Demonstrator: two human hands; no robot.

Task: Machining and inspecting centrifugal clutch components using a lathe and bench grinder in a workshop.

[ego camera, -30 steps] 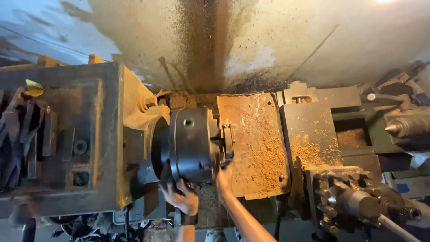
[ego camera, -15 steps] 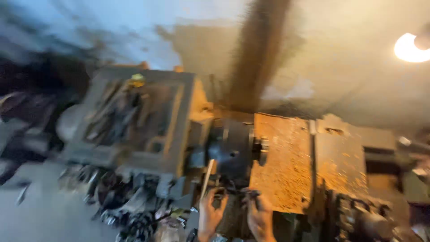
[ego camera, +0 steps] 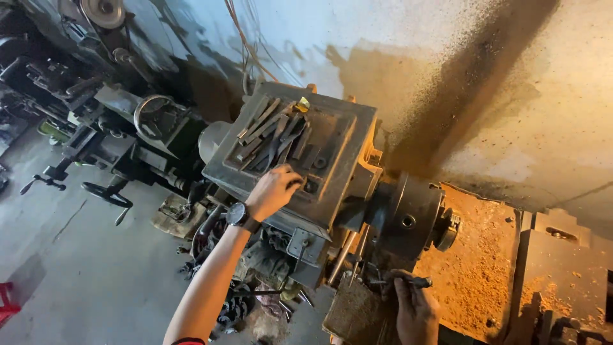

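I look down on a lathe. My left hand (ego camera: 274, 190), with a wristwatch (ego camera: 239, 214) on the wrist, reaches onto the grey headstock top (ego camera: 338, 134) beside a pile of metal tool bits (ego camera: 271, 131); its fingers are curled, and whether they hold anything is hidden. My right hand (ego camera: 415, 306) is low, below the round dark chuck (ego camera: 408, 220), closed around a small dark tool handle (ego camera: 415, 282).
A sawdust-coloured layer of chips covers the lathe bed (ego camera: 485, 268) to the right. Other machines with a handwheel (ego camera: 153, 115) and levers stand at the left along the stained wall (ego camera: 447, 76). Grey concrete floor (ego camera: 83, 275) lies at lower left.
The view has swung left and up. My left hand has gone from under the chuck up onto the headstock top. My right hand stays low near the chuck.
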